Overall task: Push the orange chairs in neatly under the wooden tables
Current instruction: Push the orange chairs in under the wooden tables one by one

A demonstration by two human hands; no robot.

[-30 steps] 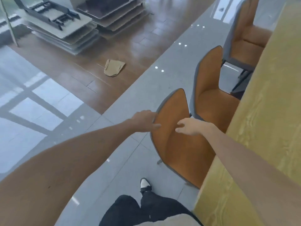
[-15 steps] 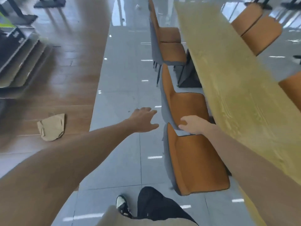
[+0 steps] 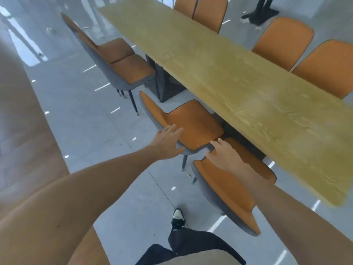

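A long wooden table [image 3: 229,73] runs away from me on the right. Two orange chairs with grey shells stand at its near side. The nearer chair [image 3: 227,190] sits partly under the table edge. The middle chair [image 3: 193,121] is angled, its seat toward the table. My left hand [image 3: 167,143] lies open with spread fingers against the middle chair's backrest edge. My right hand [image 3: 222,154] lies over the top of the nearer chair's back, its fingers curled on the grey corner of the middle chair's seat.
Two more orange chairs [image 3: 128,66] stand farther along this side, out from the table. Several orange chairs [image 3: 282,41] line the far side. A dark table base [image 3: 164,87] stands under the top. My foot [image 3: 177,219] is on the grey tile floor [image 3: 86,121].
The view has swung right and forward along the table. Both hands left the nearer chair's back; the left one now lies on the middle chair's backrest and the right reaches its seat corner.
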